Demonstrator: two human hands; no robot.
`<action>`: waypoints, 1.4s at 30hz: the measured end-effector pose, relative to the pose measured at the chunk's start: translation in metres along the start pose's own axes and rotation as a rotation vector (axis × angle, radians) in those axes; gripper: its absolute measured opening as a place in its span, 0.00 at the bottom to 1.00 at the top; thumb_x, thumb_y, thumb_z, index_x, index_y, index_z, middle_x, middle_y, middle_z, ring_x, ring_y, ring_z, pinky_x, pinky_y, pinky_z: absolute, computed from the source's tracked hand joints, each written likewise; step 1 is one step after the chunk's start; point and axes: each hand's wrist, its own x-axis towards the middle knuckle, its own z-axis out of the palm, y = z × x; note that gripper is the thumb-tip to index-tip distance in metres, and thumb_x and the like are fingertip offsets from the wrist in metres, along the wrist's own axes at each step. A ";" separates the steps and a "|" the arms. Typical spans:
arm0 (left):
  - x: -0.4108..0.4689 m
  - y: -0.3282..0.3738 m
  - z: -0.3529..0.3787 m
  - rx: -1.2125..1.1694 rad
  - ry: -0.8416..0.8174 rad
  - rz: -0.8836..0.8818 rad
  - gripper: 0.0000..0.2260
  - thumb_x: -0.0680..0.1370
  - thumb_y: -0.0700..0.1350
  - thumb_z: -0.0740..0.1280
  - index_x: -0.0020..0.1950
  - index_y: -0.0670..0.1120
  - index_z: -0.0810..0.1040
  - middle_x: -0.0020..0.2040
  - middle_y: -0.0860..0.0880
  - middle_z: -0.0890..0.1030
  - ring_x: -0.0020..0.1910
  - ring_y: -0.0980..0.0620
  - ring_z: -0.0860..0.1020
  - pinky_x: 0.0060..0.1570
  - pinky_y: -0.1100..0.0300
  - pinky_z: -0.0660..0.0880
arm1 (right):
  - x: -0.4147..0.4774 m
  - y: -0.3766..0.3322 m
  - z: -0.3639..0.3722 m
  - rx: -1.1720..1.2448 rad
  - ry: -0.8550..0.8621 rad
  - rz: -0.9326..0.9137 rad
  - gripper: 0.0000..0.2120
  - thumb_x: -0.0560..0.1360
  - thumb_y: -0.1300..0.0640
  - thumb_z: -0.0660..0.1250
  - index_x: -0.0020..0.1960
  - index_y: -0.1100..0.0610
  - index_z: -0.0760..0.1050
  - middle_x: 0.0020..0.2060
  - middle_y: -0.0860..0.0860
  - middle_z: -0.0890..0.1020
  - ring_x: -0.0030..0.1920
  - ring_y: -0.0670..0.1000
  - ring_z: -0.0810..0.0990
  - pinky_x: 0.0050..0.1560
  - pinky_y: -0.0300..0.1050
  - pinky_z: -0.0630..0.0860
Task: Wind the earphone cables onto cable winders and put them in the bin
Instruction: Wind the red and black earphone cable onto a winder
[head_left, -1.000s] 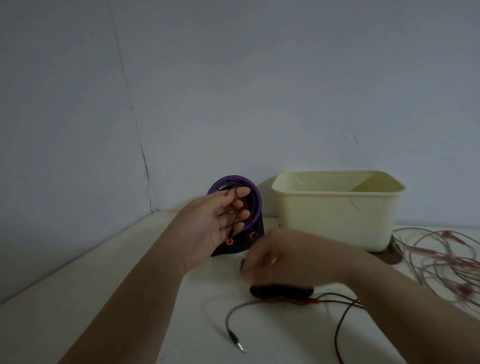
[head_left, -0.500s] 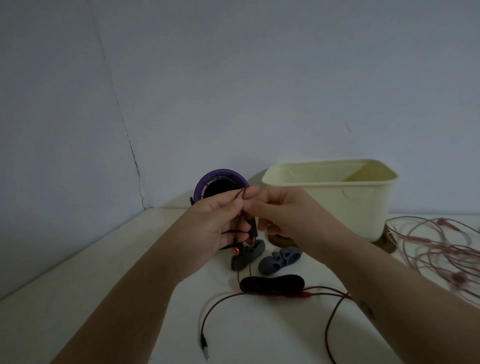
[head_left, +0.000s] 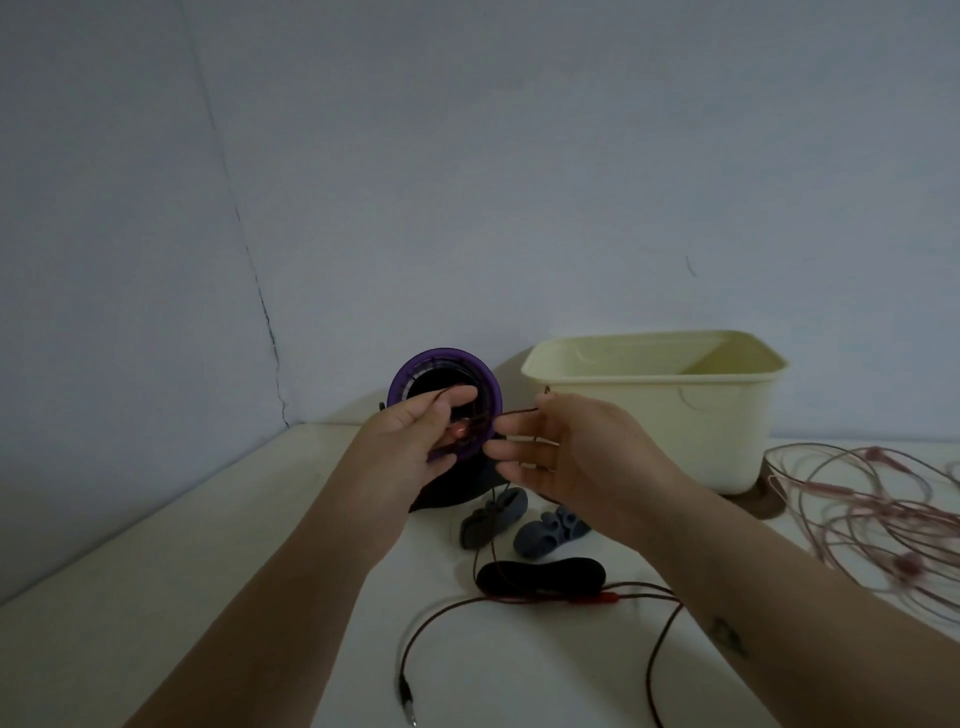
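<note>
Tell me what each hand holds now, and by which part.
Both hold the dark red earphone cable. The left hand pinches it at the earbud end; the right hand has the next stretch looped over its fingers.

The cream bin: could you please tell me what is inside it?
Inside the cream bin, only bare upper inner walls show. Its front wall hides the floor, so contents there cannot be seen.
</note>
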 end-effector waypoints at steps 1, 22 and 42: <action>0.001 -0.001 0.000 -0.002 0.031 0.006 0.12 0.83 0.43 0.58 0.51 0.52 0.81 0.45 0.54 0.81 0.47 0.57 0.78 0.48 0.63 0.75 | 0.001 0.000 0.001 0.039 0.012 0.010 0.15 0.82 0.60 0.52 0.58 0.68 0.72 0.44 0.59 0.82 0.38 0.53 0.83 0.34 0.43 0.80; -0.019 0.026 0.011 -0.073 -0.282 -0.102 0.19 0.76 0.53 0.60 0.58 0.41 0.79 0.47 0.45 0.81 0.22 0.59 0.60 0.25 0.67 0.62 | -0.025 -0.032 -0.002 -0.779 -0.107 -0.378 0.08 0.74 0.53 0.69 0.36 0.49 0.80 0.39 0.47 0.84 0.44 0.52 0.80 0.54 0.54 0.77; -0.019 0.058 -0.022 -0.229 -0.203 0.114 0.16 0.73 0.51 0.60 0.31 0.48 0.82 0.22 0.55 0.64 0.26 0.58 0.68 0.33 0.66 0.75 | -0.014 -0.039 -0.046 -0.716 -0.441 -0.084 0.14 0.72 0.52 0.70 0.46 0.63 0.76 0.27 0.52 0.61 0.27 0.48 0.57 0.27 0.37 0.56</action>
